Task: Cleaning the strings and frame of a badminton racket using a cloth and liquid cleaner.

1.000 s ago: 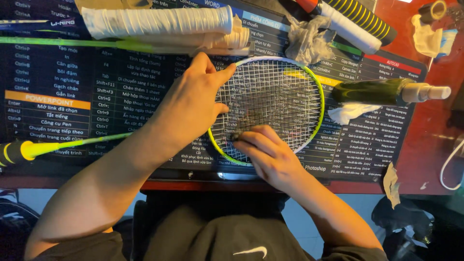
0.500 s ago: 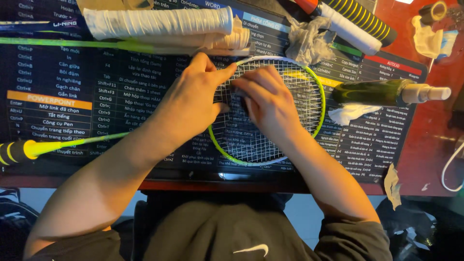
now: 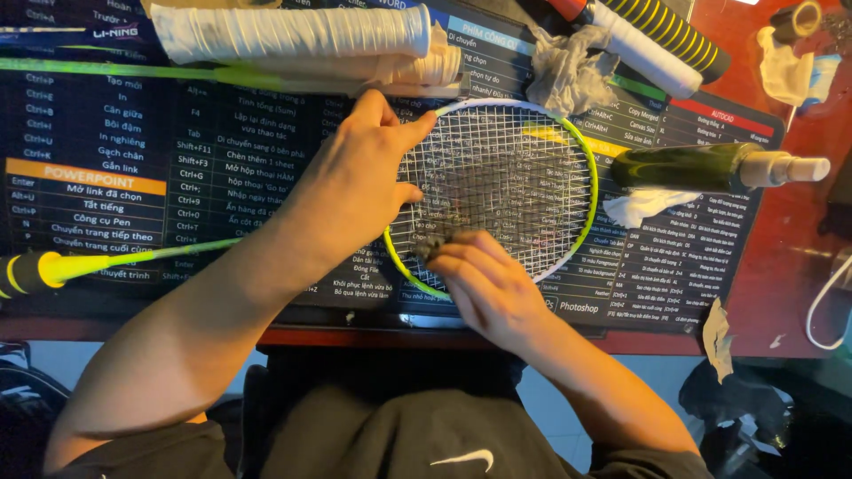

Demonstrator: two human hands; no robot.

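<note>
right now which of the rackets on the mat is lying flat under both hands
The yellow-green framed racket in the middle: left hand presses its strings, right hand rubs the lower edge. The white-gripped rackets along the top lie untouched.

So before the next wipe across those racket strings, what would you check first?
1. Left hand steadies the badminton racket head at its rim: ok.
2. Right hand presses a small dark pad onto the strings: ok, though what the pad is cannot be told.
3. Racket lies flat on the printed desk mat: ok.
4. Spray bottle lies close by, beside the frame: ok.
5. Crumpled tissue clear of the strings: ok.
6. Strings clean or intact: cannot tell.
</note>
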